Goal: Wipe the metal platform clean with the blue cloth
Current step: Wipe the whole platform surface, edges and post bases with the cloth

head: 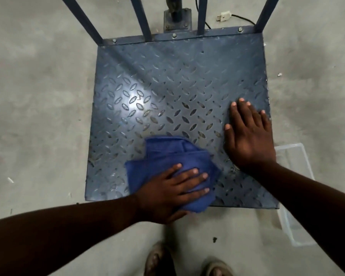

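A dark blue metal platform [167,80] with a raised diamond tread lies on the concrete floor, with a bright glare patch on its left middle. The crumpled blue cloth [167,154] lies on the platform near its front edge. My left hand [171,192] presses flat on the cloth's near part, fingers straight and pointing right. My right hand [249,134] rests flat on the bare platform near its right edge, fingers spread and pointing away from me. The two hands are apart, with the cloth's right corner between them.
Blue metal rails [145,18] rise from the platform's far edge, with a bolted post base [176,18] behind them. A white plug and black cable [224,16] lie on the floor at the far right. A clear plastic bin [295,196] sits by the platform's right front corner. My shoes [157,259] stand near the front edge.
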